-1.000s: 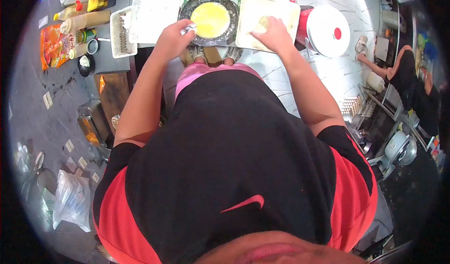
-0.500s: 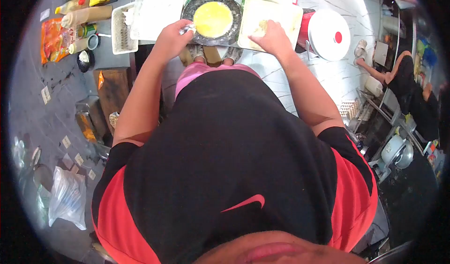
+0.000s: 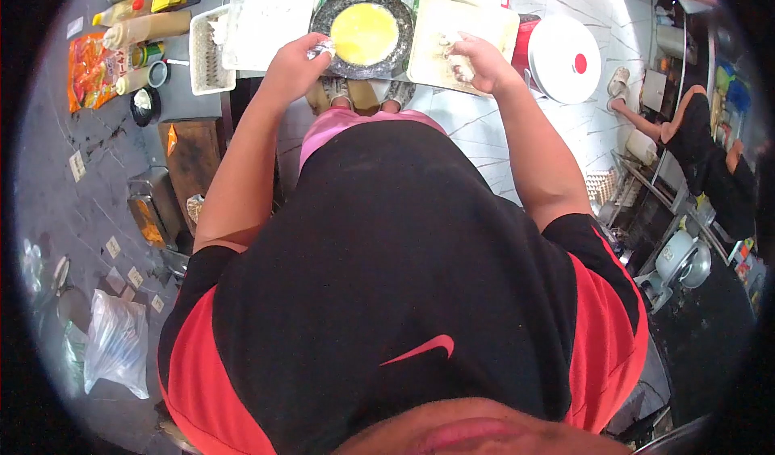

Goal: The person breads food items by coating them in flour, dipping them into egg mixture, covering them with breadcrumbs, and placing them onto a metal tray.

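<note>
Head view, the only one we have. Our left hand [image 3: 295, 69] pinches a small whitish piece [image 3: 326, 49] between thumb and fingertips; we cannot make out what it is, nor its long axis. Our right hand [image 3: 492, 67] is half curled, its fingers dusted white; pale clumps [image 3: 447, 41] show by its fingertips, and we cannot tell whether they are gripped or lie beneath.

Key relation: the yellow liquid [image 3: 363, 33] lies just to the right of the left grip and slightly beyond it. The black speckled dish [image 3: 403, 47] around it is round, so no long axis. The left hand is nearer; only the dish's dark rim comes between that pinch and the liquid. From the right grip, the liquid lies to the left, past the cream tray's [image 3: 424, 66] wall and the same rim. That tray sits directly under the right fingers.

Round about: a white tray [image 3: 270, 27] just beyond and left of the left grip, a white basket [image 3: 202, 71] farther left. Right of the right grip, near it, we note a white lid with a red knob [image 3: 561, 67].
</note>
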`<move>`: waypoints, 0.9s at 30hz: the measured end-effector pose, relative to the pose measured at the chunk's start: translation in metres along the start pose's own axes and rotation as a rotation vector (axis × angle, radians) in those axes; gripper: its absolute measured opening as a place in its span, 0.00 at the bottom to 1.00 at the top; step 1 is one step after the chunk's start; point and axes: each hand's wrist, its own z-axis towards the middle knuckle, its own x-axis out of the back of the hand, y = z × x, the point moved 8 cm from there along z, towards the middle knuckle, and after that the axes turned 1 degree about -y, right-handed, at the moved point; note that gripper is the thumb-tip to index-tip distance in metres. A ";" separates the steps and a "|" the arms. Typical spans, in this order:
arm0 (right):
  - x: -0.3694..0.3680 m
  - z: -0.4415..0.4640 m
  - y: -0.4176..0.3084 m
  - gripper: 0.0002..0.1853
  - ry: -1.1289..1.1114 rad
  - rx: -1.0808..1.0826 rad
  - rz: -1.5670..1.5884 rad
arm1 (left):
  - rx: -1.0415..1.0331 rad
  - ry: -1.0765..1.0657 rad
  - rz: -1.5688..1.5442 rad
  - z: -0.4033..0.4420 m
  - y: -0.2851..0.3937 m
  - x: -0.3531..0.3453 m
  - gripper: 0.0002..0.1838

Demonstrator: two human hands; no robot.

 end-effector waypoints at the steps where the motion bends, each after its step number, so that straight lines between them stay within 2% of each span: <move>1: 0.009 0.002 0.003 0.20 0.002 -0.024 0.050 | 0.006 0.010 -0.003 0.000 -0.003 0.000 0.23; 4: 0.017 0.007 0.008 0.18 -0.096 -0.098 0.195 | 0.009 0.020 -0.008 0.000 -0.004 0.000 0.23; 7: 0.023 0.007 0.008 0.19 -0.023 -0.135 -0.042 | -0.001 0.018 0.013 0.002 -0.002 0.001 0.22; 10: 0.042 0.002 -0.039 0.22 0.367 0.263 -0.981 | 0.001 0.010 -0.001 0.004 -0.001 0.001 0.23; 11: 0.049 0.001 -0.040 0.25 0.381 0.228 -0.936 | 0.007 0.009 -0.013 0.004 -0.002 0.002 0.23; 14: 0.042 0.012 -0.042 0.23 0.392 0.434 -1.211 | -0.024 0.052 0.071 0.008 -0.010 -0.001 0.23; 17: 0.016 0.015 -0.044 0.21 0.434 0.432 -1.365 | -0.001 0.022 0.012 0.009 -0.009 -0.004 0.24; 20: 0.008 0.029 -0.045 0.20 0.493 0.340 -1.345 | -0.080 0.049 -0.006 0.009 -0.004 -0.004 0.24; 23: 0.021 0.050 -0.043 0.20 0.344 0.287 -1.244 | -0.034 0.029 -0.039 0.007 -0.009 -0.003 0.24; 27: 0.016 0.033 -0.059 0.21 0.244 0.318 -1.278 | 0.008 0.061 0.008 0.000 -0.008 0.004 0.24</move>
